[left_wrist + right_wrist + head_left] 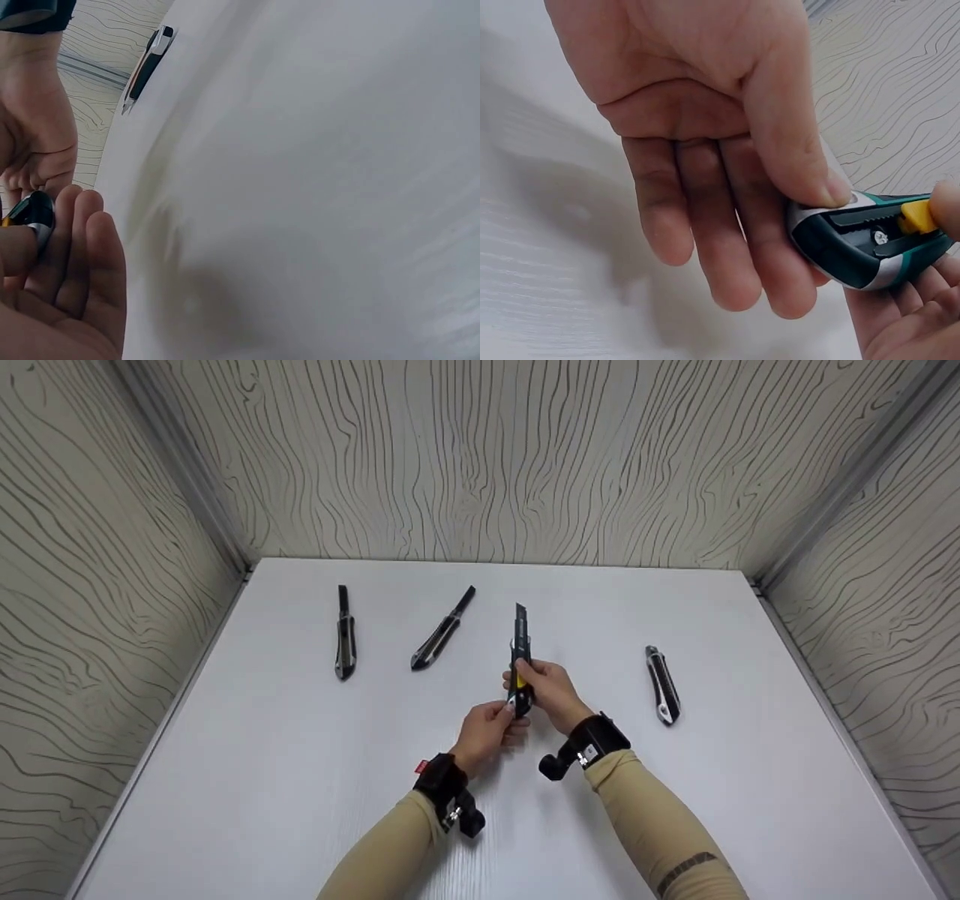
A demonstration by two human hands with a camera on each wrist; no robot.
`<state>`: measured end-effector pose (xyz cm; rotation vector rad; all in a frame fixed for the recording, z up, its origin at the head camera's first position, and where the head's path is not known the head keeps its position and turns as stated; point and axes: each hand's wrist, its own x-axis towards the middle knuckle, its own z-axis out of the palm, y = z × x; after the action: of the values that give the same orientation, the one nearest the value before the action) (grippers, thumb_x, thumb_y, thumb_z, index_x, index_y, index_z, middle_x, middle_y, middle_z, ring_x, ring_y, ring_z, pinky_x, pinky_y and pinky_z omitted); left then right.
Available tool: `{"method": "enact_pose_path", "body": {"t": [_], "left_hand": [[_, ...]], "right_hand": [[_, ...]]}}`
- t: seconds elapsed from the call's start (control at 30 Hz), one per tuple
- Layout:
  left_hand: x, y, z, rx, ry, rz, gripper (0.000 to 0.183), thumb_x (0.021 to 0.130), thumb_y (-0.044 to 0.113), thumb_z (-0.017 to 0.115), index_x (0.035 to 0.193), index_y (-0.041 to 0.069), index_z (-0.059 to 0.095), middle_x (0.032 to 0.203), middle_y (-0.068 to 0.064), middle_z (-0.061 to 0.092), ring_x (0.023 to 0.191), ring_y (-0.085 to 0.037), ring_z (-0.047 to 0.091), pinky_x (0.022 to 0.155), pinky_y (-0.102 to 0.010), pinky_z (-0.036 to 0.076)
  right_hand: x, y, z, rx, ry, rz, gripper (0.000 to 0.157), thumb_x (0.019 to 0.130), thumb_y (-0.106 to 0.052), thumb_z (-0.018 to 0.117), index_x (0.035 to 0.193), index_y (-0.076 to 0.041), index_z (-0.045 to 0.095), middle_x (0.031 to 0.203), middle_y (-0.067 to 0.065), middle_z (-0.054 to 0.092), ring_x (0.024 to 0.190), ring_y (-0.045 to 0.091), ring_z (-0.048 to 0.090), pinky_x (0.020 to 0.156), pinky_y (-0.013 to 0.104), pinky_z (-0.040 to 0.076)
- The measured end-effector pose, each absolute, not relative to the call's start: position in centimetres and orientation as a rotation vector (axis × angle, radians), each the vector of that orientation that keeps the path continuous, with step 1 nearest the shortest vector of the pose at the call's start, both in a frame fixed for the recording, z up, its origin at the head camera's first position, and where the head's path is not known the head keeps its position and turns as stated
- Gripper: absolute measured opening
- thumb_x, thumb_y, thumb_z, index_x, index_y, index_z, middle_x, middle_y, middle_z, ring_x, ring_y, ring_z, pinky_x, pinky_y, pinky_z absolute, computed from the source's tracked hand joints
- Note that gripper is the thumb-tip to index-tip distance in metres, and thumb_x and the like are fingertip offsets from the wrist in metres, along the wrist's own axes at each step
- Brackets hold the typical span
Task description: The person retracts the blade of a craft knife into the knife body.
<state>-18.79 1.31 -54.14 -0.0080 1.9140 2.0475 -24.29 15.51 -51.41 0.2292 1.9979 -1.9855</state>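
Two sleeved forearms come up from the bottom of the head view, left sleeve [386,844] and right sleeve [656,810], with a black wrist mount at each wrist. Left hand [487,729], just below frame centre: thumb and index finger pinch the butt end of the held cutter knife [522,643], other fingers extended and together, as the right wrist view shows. Right hand [553,691], slightly higher and to the right: grips the handle's middle, thumb on the yellow slider [918,217], fingers behind the handle. Held cutter sits between both hands' fingers, off the worktop [225,780], near upright in frame, dark blade up and clear past the fingertips; dark green body with silver trim up close. Right cutter knife [664,688]: right of centre, lying on the worktop, well apart from the right hand, tilted, short silver tip toward frame top. Middle cutter knife [436,645]: left of the held one, slanted, dark blade toward upper right. Left cutter knife [345,641]: farther left, nearly vertical in frame, dark blade up. Wood-grain back wall [450,457] fills the top.
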Motion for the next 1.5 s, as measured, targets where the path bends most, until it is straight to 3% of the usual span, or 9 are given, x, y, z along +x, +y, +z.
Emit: {"method": "enact_pose_path", "body": {"t": [0.4, 0.6, 0.9, 1.1, 1.33, 1.5], "left_hand": [[-18.68, 1.22, -54.11, -0.026, 1.912, 2.04, 0.031, 0.103, 0.015, 0.044, 0.115, -0.007, 0.063, 0.103, -0.025, 0.071, 0.08, -0.018, 0.069, 0.075, -0.036, 0.059], [-18.76, 1.25, -53.97, -0.043, 1.932, 2.012, 0.03, 0.103, 0.016, 0.045, 0.114, -0.006, 0.064, 0.102, -0.022, 0.072, 0.084, -0.021, 0.07, 0.076, -0.034, 0.059], [-18.85, 1.14, -53.99, -0.049, 1.954, 1.984, 0.03, 0.103, 0.015, 0.045, 0.116, -0.004, 0.064, 0.1, -0.017, 0.073, 0.083, -0.017, 0.068, 0.072, -0.028, 0.057], [-18.83, 1.18, -54.0, -0.049, 1.956, 1.989, 0.031, 0.103, 0.017, 0.045, 0.117, -0.004, 0.064, 0.102, -0.018, 0.073, 0.087, -0.021, 0.07, 0.075, -0.033, 0.058], [-18.76, 1.19, -53.98, -0.019, 1.932, 2.001, 0.032, 0.104, 0.016, 0.044, 0.115, -0.007, 0.063, 0.101, -0.022, 0.071, 0.077, -0.016, 0.064, 0.068, -0.03, 0.055], [-18.76, 1.03, -53.81, 0.019, 1.895, 1.981, 0.033, 0.104, 0.015, 0.041, 0.116, -0.01, 0.06, 0.103, -0.024, 0.07, 0.079, -0.016, 0.064, 0.071, -0.031, 0.055]], "right_hand": [[-24.25, 15.18, -51.49, 0.233, 2.012, -2.018, 0.037, 0.101, -0.024, 0.053, 0.127, 0.002, 0.057, 0.117, 0.016, 0.069, 0.099, 0.017, 0.069, 0.089, 0.029, 0.054], [-24.31, 15.22, -51.51, 0.225, 1.988, -2.033, 0.039, 0.101, -0.021, 0.053, 0.129, 0.005, 0.054, 0.12, 0.02, 0.067, 0.1, 0.017, 0.069, 0.088, 0.029, 0.054], [-24.18, 15.39, -51.45, 0.187, 1.987, -2.019, 0.037, 0.101, -0.018, 0.052, 0.13, 0.005, 0.054, 0.116, 0.015, 0.068, 0.1, 0.016, 0.067, 0.09, 0.03, 0.053], [-24.17, 15.38, -51.51, 0.166, 1.956, -2.043, 0.037, 0.1, -0.015, 0.053, 0.13, 0.007, 0.053, 0.12, 0.019, 0.067, 0.103, 0.018, 0.068, 0.094, 0.032, 0.052], [-24.14, 15.49, -51.6, 0.173, 1.95, -2.032, 0.036, 0.101, -0.015, 0.052, 0.131, 0.006, 0.052, 0.121, 0.019, 0.066, 0.102, 0.016, 0.068, 0.094, 0.031, 0.052], [-24.08, 15.63, -51.75, 0.155, 1.947, -2.026, 0.038, 0.102, -0.015, 0.05, 0.131, 0.008, 0.051, 0.123, 0.021, 0.065, 0.101, 0.015, 0.068, 0.093, 0.029, 0.052]]}}
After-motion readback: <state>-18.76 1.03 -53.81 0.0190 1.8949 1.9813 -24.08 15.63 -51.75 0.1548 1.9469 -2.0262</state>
